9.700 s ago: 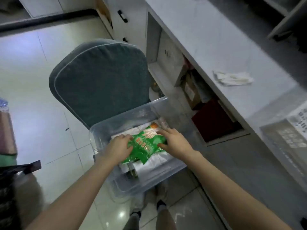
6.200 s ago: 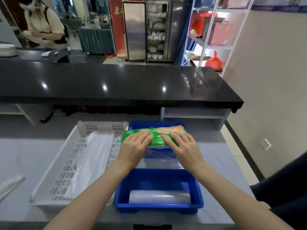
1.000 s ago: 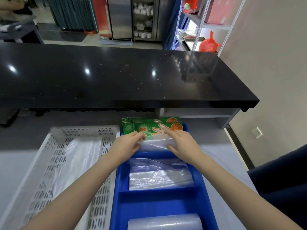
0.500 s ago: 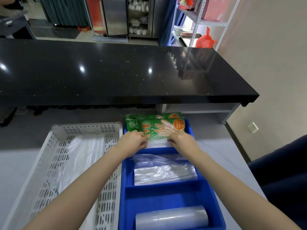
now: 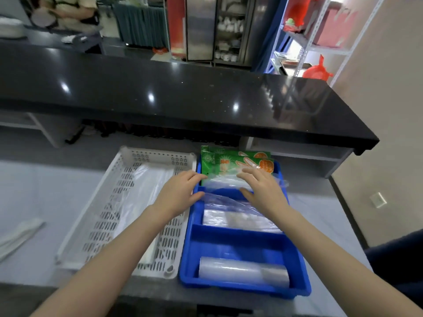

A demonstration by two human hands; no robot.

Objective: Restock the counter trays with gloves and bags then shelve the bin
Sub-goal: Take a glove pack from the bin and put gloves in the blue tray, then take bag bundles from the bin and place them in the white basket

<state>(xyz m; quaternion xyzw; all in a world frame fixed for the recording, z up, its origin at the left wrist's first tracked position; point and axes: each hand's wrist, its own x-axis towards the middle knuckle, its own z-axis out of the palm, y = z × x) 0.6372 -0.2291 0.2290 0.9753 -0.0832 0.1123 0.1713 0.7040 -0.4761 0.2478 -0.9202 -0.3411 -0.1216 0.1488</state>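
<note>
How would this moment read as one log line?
stage: restocking | green glove packs: far compartment, blue tray | left hand, right hand: open, over packs

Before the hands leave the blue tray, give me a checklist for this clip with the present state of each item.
1. Green glove packs upright in the far compartment of the blue tray: ok.
2. Clear bags in the middle compartment: ok.
3. Plastic roll in the near compartment: ok.
4. White basket holds plastic bags: ok.
5. Left hand and right hand free of items: cannot tell.
6. Bin shelved: cannot tell, out of view.
</note>
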